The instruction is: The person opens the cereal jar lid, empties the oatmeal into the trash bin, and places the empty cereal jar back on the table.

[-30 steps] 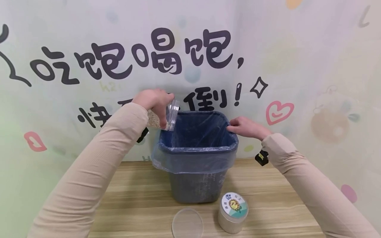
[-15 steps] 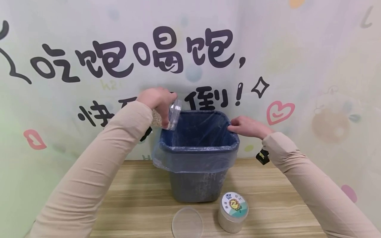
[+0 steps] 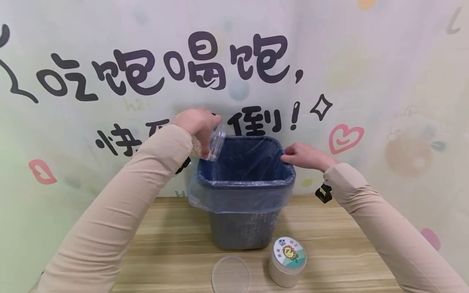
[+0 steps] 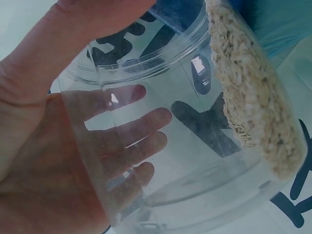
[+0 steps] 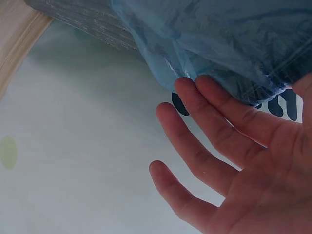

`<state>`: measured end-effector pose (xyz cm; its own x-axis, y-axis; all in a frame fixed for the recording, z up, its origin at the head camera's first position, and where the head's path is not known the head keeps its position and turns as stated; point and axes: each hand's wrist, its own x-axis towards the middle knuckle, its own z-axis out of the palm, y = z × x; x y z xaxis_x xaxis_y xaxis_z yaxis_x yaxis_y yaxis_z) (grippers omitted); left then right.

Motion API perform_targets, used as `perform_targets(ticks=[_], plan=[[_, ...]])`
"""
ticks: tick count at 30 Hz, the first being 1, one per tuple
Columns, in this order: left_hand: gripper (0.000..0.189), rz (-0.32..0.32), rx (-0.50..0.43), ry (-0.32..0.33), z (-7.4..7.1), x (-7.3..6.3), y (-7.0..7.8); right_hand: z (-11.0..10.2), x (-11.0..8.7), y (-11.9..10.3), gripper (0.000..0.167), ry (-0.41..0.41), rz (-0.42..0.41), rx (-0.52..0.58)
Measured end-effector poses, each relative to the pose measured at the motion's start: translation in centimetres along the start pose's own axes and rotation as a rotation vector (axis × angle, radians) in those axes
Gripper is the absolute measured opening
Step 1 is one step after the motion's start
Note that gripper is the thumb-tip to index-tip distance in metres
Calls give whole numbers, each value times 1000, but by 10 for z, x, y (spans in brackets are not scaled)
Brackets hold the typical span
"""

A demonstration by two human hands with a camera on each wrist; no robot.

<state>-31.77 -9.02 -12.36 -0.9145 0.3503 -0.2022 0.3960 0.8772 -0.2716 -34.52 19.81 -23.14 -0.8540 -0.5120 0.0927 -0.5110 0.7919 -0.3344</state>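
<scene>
My left hand (image 3: 198, 127) grips a clear plastic jar (image 3: 219, 141) around its side, thumb opposite the fingers. The jar is tilted, its open mouth at the upper left edge of the blue trash bin (image 3: 242, 232). Pale oat-like flakes (image 4: 253, 102) lie along the jar's lower wall in the left wrist view. A thin translucent blue bin liner (image 3: 242, 201) lines the bin and folds over its rim. At the bin's right edge my right hand (image 3: 307, 156) holds the rim, thumb on top and fingers outside against the liner (image 5: 195, 39).
In front of the bin on the wood-grain table (image 3: 165, 244) lies a round clear lid (image 3: 231, 274). Beside it stands a jar with a sunflower label on its lid (image 3: 287, 260). A white printed wall covering (image 3: 234, 93) rises close behind the bin.
My left hand has moved slightly right with the tilted jar, bringing its mouth a little further over the bin. The right hand has stayed on the rim.
</scene>
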Motion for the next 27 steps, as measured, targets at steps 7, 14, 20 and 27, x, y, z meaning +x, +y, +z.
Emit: perform_targets(ticks=[7, 14, 20, 27], plan=[[93, -18, 7, -16, -1, 2, 2, 0, -1, -1, 24, 7, -7, 1], [92, -10, 15, -16, -3, 0, 2, -1, -1, -1, 23, 5, 2, 10], [90, -3, 14, -8, -1, 1, 1, -1, -2, -1, 23, -4, 12, 9], [92, -4, 44, -4, -1, 2, 4, -1, -1, -1, 23, -5, 10, 9]])
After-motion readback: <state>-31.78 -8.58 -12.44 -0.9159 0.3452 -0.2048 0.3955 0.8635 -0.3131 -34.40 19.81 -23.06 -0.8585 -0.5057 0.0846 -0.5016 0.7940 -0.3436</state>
